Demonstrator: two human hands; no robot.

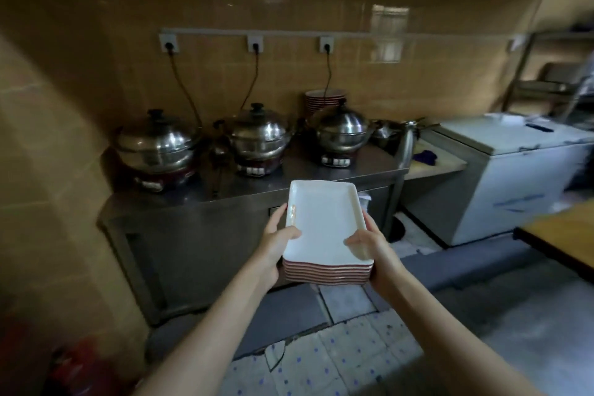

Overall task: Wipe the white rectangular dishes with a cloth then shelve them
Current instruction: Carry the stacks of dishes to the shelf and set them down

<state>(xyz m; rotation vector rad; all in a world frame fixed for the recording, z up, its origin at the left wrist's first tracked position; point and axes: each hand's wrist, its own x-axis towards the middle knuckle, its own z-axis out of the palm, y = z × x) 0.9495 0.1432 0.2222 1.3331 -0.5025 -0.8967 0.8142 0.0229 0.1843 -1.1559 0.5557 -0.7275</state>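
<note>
Stack of white rect. dishes [324, 228], red-edged undersides, held w/ both hands.

I get just 1 cam, worn up on the person's head. It looks fwd & down. The lens is wide, so the edges bend & blur. Both arms come in from the bottom. The left hand [273, 244] & right hand [376, 251] are close up, mid pic, holding the stack of dishes [324, 219]. Past them the cam faces the steel counter [369, 167] & tiled wall [289, 10], further off. The floor [353, 363] shows low down.
</note>
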